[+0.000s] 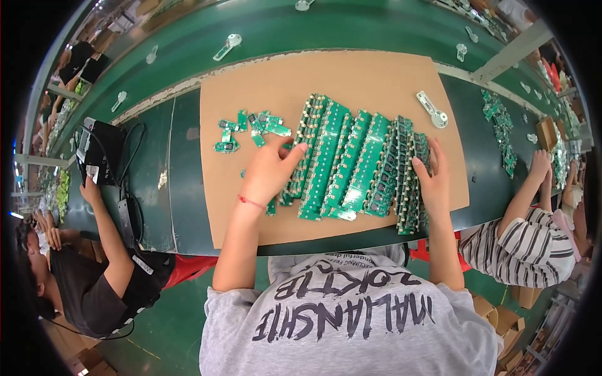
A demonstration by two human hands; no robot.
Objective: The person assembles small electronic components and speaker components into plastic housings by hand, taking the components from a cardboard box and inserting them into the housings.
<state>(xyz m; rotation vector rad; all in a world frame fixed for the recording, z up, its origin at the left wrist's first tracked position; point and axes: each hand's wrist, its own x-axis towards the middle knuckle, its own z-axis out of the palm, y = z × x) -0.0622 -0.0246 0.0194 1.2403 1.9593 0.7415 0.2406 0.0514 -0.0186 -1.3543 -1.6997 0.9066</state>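
A slanting row of green circuit board strips [357, 166], leaning on one another, stands on a brown cardboard sheet [251, 219]. My left hand [268, 172] grips the left end of this row, its thumb on the edge of the outermost strips and its other fingers partly hidden. At the opposite end my right hand [434, 182] has its thumb and fingers around the last strips, which show dark chips and pale connectors. Several small loose circuit boards [254, 127] lie scattered beyond my left hand. A white key-shaped plastic part [433, 110] rests at the sheet's far right.
Beyond the sheet runs a green conveyor belt [276, 31] carrying white plastic parts [228, 46]. To the left sit a black box [100, 150] with cables and a co-worker's arm [110, 219]. On the right are more circuit boards [501, 135] and another co-worker's hands [540, 166].
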